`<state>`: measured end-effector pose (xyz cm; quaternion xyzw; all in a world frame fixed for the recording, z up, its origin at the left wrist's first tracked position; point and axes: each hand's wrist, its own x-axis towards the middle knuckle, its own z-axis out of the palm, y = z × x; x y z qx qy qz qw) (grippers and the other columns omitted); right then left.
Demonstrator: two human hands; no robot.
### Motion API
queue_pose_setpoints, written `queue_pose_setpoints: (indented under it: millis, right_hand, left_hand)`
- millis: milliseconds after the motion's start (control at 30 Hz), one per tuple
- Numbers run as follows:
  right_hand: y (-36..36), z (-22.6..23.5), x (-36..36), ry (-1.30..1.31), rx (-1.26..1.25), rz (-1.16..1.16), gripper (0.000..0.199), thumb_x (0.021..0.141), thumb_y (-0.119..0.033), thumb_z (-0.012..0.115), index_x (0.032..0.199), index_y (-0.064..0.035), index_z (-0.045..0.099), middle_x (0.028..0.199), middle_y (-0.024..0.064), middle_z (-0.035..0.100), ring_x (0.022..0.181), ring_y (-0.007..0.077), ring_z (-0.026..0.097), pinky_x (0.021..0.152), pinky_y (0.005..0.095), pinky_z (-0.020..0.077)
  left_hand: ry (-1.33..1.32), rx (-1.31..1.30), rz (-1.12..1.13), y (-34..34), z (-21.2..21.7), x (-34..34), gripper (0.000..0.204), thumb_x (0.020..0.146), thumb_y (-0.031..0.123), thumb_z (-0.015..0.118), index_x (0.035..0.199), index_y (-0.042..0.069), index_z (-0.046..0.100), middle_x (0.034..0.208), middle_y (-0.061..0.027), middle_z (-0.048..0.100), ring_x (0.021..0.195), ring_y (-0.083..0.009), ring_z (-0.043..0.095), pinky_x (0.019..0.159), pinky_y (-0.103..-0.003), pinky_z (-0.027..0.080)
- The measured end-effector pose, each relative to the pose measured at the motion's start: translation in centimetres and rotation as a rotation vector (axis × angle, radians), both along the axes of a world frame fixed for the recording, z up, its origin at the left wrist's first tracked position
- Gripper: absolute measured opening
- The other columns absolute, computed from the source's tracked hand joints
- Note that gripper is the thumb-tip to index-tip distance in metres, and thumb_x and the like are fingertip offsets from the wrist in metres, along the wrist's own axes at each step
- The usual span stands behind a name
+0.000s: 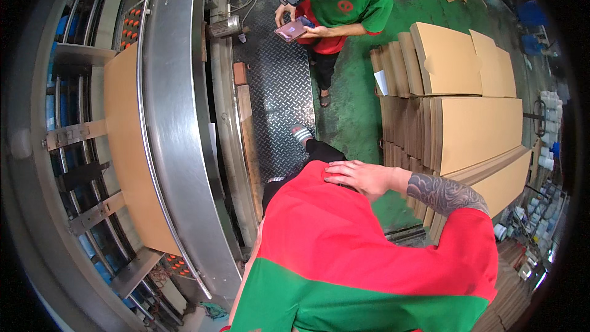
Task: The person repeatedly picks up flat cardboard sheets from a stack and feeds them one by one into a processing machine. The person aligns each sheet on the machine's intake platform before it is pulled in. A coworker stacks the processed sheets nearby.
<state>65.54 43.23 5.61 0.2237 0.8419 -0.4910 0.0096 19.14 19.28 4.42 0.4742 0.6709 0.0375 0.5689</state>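
My right hand (359,177) rests on my hip with the elbow bent out to the side. Its fingers lie stretched over the lower edge of my red and green shirt (332,227), and I see nothing held in it. My left hand does not show; only a thin strip of that arm appears beside the shirt. To my left, a large flat cardboard sheet (138,154) lies in a machine, behind a long metal rail (147,117). Stacks of cardboard sheets (479,135) stand to my right, apart from my hand.
A co-worker (344,6) in a matching shirt stands ahead, holding a phone (292,31) in both hands. A broad steel panel (178,86) fronts the machine. Tread plate flooring (276,86) runs beside it, next to green floor (350,123). A small motor (225,27) sits at the machine's far end.
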Motion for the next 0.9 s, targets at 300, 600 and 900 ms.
queue_pose_setpoints:
  millis: [300,600,900]
  right_hand:
    - [-4.9,-0.1,-3.3,0.036,-0.024,-0.051,0.14,0.047,-0.045,0.099,0.163,-0.0156,0.026,0.166,0.0152,0.028,0.154,0.037,0.027,0.117,0.0562,0.0314]
    - [-11.8,0.6,-11.1,-0.015,-0.003,-0.063,0.13,0.056,-0.037,0.094,0.163,-0.0145,0.025,0.167,0.0156,0.026,0.154,0.038,0.026,0.116,0.0564,0.0321]
    - [-20.0,0.0,-19.8,-0.042,0.015,-0.098,0.11,0.071,-0.027,0.084,0.162,-0.0076,0.025,0.167,0.0172,0.026,0.156,0.0378,0.024,0.122,0.0553,0.0295]
  left_hand:
    - [-0.012,0.014,-0.057,-0.4,0.2,-3.7,0.087,0.094,0.044,0.066,0.162,0.005,0.027,0.164,-0.0216,0.03,0.152,-0.0407,0.029,0.125,-0.049,0.029]
    - [-0.105,0.16,-0.155,-4.5,-2.8,-12.0,0.089,0.093,0.045,0.067,0.162,0.004,0.027,0.164,-0.0219,0.029,0.152,-0.041,0.029,0.125,-0.049,0.029]
    - [-0.131,0.387,-0.405,-10.8,-1.1,-20.2,0.101,0.086,0.048,0.075,0.162,0.003,0.026,0.164,-0.0242,0.028,0.151,-0.0431,0.031,0.125,-0.049,0.03]
